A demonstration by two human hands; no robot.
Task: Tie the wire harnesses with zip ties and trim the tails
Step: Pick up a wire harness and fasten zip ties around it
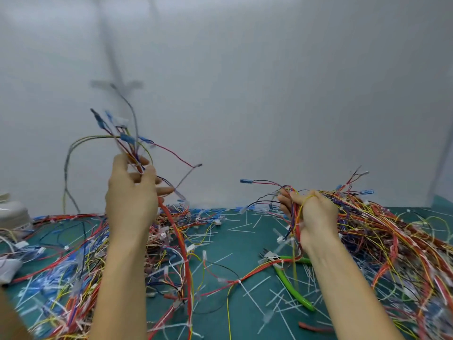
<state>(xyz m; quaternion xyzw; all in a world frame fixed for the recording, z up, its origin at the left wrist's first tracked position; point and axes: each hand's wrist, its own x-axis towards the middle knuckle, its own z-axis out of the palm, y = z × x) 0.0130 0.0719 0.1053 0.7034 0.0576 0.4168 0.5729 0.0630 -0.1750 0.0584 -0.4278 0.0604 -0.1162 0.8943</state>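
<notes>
My left hand is raised above the mat and grips a wire harness of red, yellow, grey and blue-tipped wires that fan upward, blurred. A thick red strand trails from it down to the table. My right hand is closed on a second bundle of wires beside the big pile at the right. Green-handled cutters lie on the mat below my right wrist. White cut zip-tie tails are scattered over the mat.
A green cutting mat covers the table. Tangled harness piles lie at the left and right. A white rounded object stands at the far left edge. A plain grey wall rises behind.
</notes>
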